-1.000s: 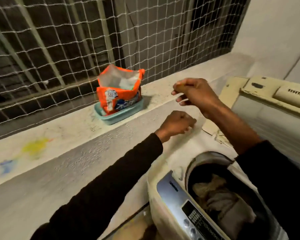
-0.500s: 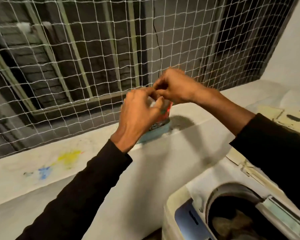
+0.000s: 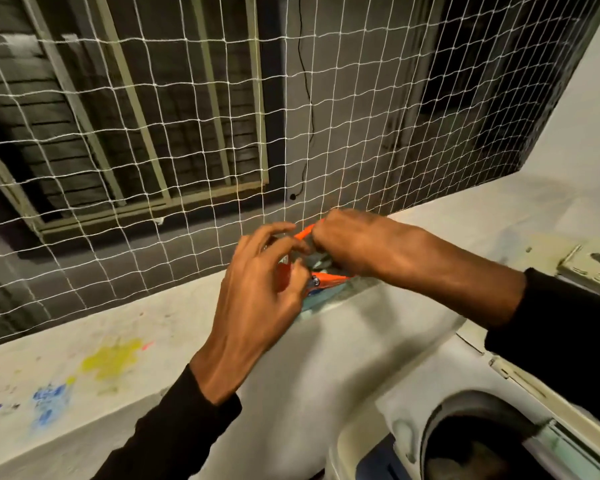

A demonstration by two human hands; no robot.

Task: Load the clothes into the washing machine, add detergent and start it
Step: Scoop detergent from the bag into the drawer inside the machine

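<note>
An orange detergent packet (image 3: 328, 279) stands in a teal tub (image 3: 317, 303) on the concrete ledge (image 3: 118, 334), mostly hidden behind my hands. My right hand (image 3: 354, 244) grips the packet's top edge from the right. My left hand (image 3: 260, 292) is at the packet's left side, thumb and fingers curled on it. The washing machine (image 3: 412, 403) sits at the bottom right with its lid up, and clothes (image 3: 475, 455) lie dimly in the drum.
White netting (image 3: 187, 133) over a barred window rises just behind the ledge. Yellow and blue paint stains (image 3: 111, 358) mark the ledge on the left. A cream appliance top (image 3: 592, 268) lies at the far right.
Both hands rose from above the machine to the detergent packet and now hold its top. The view swung up and left, so less of the drum shows.
</note>
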